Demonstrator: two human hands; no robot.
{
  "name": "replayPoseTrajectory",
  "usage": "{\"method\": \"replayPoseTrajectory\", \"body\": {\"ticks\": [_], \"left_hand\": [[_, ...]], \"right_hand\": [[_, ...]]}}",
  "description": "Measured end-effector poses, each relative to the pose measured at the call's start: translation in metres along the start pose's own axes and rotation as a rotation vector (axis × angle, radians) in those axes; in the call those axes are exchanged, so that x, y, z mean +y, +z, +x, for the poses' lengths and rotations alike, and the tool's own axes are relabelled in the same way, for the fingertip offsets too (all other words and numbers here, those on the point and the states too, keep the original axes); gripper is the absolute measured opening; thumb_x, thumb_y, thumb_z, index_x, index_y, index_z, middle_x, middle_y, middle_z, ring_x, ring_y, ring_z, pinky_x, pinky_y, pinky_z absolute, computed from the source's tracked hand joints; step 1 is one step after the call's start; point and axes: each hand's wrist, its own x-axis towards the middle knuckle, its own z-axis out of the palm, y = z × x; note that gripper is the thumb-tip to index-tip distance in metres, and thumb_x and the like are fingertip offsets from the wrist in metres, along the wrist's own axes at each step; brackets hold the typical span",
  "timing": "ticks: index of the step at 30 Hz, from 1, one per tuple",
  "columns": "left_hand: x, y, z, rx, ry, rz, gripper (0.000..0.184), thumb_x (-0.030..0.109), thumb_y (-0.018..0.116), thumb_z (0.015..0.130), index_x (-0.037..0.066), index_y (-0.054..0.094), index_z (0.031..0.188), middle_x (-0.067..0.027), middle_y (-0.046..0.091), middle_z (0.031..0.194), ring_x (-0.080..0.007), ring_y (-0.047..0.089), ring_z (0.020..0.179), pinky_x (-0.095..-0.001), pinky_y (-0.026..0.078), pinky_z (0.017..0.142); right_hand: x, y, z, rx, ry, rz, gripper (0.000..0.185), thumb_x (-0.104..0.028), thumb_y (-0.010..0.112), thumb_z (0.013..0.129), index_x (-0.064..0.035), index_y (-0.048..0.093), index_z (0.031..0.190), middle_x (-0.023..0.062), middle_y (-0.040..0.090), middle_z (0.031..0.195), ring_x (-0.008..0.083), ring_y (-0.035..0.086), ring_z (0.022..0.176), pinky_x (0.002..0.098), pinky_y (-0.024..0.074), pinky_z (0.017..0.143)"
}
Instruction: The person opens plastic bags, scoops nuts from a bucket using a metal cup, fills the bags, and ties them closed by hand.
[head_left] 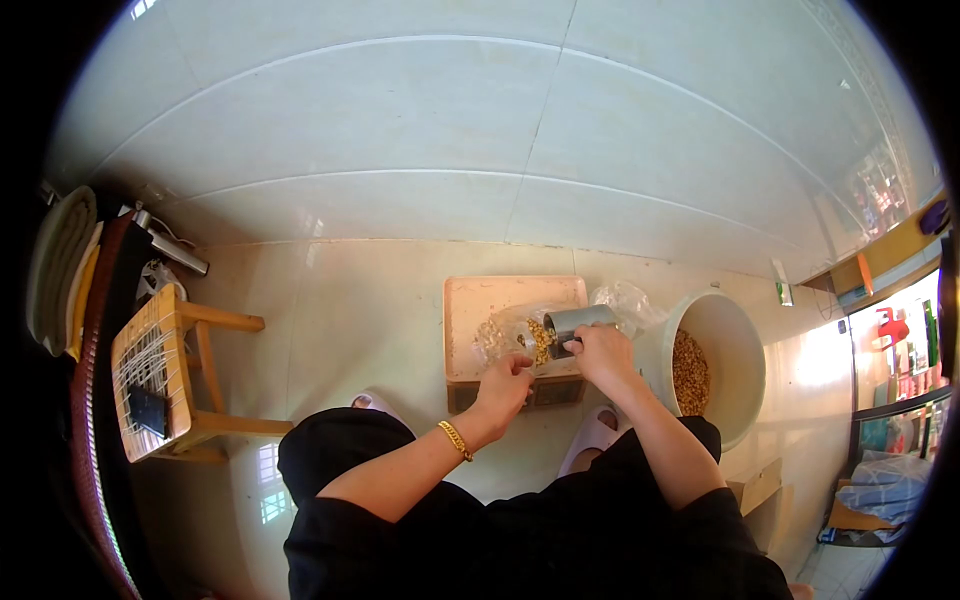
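My left hand [503, 393] pinches the edge of a clear plastic bag [497, 338] that lies over a shallow pinkish tray [468, 297]. My right hand [602, 356] grips a metal cup [577, 319], tipped on its side with its mouth toward the bag. Yellow-brown kernels [541, 342] show at the cup's mouth and at the bag's opening. Whether the cup's rim touches the bag, I cannot tell. To the right stands a large pale bucket [741, 365], part filled with the same kind of kernels.
Another crumpled clear bag [622, 300] lies between the tray and the bucket. A wooden stool [190, 408] with a woven seat holds a dark phone-like object [149, 411] at left. A tiled wall [380, 120] rises ahead. Shelves with goods [900, 450] line the right side.
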Motion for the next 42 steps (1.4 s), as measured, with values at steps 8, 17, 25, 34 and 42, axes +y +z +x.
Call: {"method": "replayPoseTrajectory", "body": {"ticks": [8,17,25,34,42], "left_hand": [[-0.002,0.002,0.0,-0.01,-0.011,0.023,0.031,0.011,0.05,0.088,0.002,0.051,0.117,-0.0043,0.054,0.093,-0.0125,0.053,0.076,-0.0266,0.045,0.064],[0.001,0.002,0.0,-0.018,-0.025,0.013,0.031,0.012,0.05,0.088,0.003,0.051,0.118,-0.0038,0.054,0.092,-0.0125,0.052,0.075,-0.0264,0.045,0.064],[0.002,0.0,-0.001,-0.021,-0.012,0.0,0.03,0.012,0.049,0.088,0.003,0.052,0.116,-0.0032,0.054,0.09,-0.0118,0.052,0.074,-0.0258,0.045,0.064],[0.009,0.001,-0.005,-0.046,0.016,-0.012,0.032,0.011,0.051,0.086,0.001,0.051,0.117,-0.0025,0.053,0.088,-0.0113,0.051,0.072,-0.0251,0.045,0.062],[-0.016,0.0,0.013,0.176,0.332,0.604,0.041,0.015,0.058,0.082,0.004,0.052,0.12,-0.0183,0.049,0.116,-0.0263,0.05,0.105,-0.0336,0.043,0.09]], "right_hand": [[-0.005,-0.003,-0.005,0.046,-0.002,0.068,0.02,-0.027,0.063,0.081,-0.0083,0.067,0.086,0.0131,0.063,0.086,0.0335,0.061,0.081,0.0439,0.0476,0.071],[-0.003,-0.003,0.0,-0.01,0.033,0.039,0.024,-0.032,0.064,0.08,-0.0088,0.068,0.087,0.0132,0.064,0.085,0.033,0.061,0.082,0.0431,0.0479,0.072],[0.0,-0.006,0.004,0.01,0.083,0.116,0.026,-0.031,0.064,0.08,-0.0071,0.067,0.09,0.0148,0.065,0.087,0.0354,0.06,0.083,0.0427,0.0471,0.072],[0.042,-0.099,-0.034,0.104,0.231,0.578,0.025,-0.025,0.062,0.082,-0.0031,0.067,0.095,0.01,0.065,0.076,0.0186,0.06,0.069,0.0314,0.0465,0.067],[0.161,-0.101,-0.092,0.375,0.547,0.594,0.026,-0.025,0.062,0.083,-0.0023,0.068,0.093,0.0118,0.067,0.079,0.0185,0.063,0.075,0.0324,0.0474,0.068]]}}
